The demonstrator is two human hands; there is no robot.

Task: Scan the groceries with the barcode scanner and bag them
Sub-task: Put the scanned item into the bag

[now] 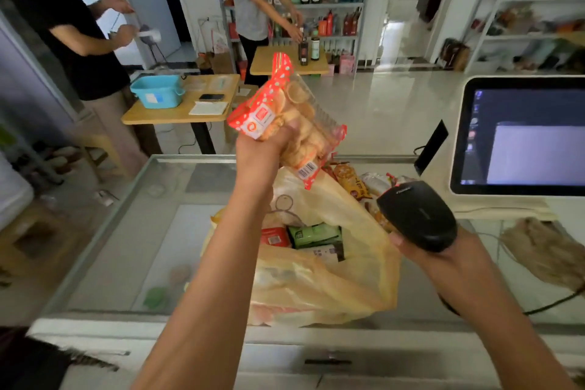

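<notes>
1. The left hand (256, 152) has its fingers curled round the lower end of a biscuit packet (285, 111) and holds it up at the centre of the frame. The packet's barcode label (307, 169) hangs at its bottom corner.
2. The right hand (443, 260), lower right, has its fingers wrapped round the handle of the barcode scanner (418, 215). The scanner's head tilts up and left towards the label, near it but apart.
3. The step in hand looks to be scanning this packet. The next move likely calls for squaring the label to the scanner's window, then lowering the packet into the bag.
4. The yellow plastic bag (316, 282) lies open below the packet on the glass counter (126, 231). Inside are a green pack (313, 234), a red pack (274, 236) and a dark-and-white box (329, 252).
5. More loose snack packs (357, 180) lie just behind the bag, probably unscanned.
6. A screen (519, 136) stands at the right edge.
</notes>
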